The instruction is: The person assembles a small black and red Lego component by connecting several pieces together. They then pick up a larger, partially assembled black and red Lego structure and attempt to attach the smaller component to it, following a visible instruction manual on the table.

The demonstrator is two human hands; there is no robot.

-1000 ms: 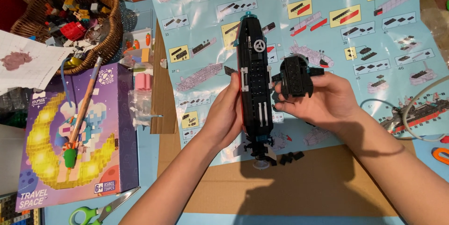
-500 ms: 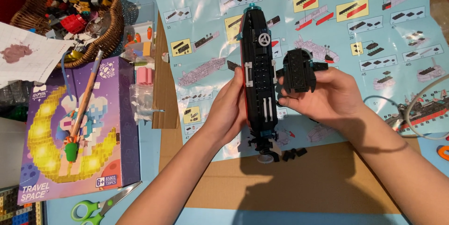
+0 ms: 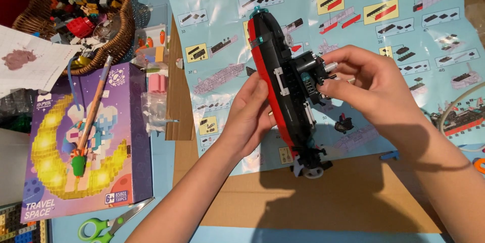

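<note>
left hand (image 3: 250,116), brick submarine (image 3: 285,91), right hand (image 3: 376,91)

Black-and-red brick submarine model (image 3: 283,91), long hull held nose-up, slightly tilted, above the sheet; small black sub-assembly (image 3: 309,70) pressed against its right side.

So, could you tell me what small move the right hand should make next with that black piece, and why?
Probably press it home: the right hand holds the small black sub-assembly against the side of the black-and-red submarine model, which the left hand braces from behind.
</note>
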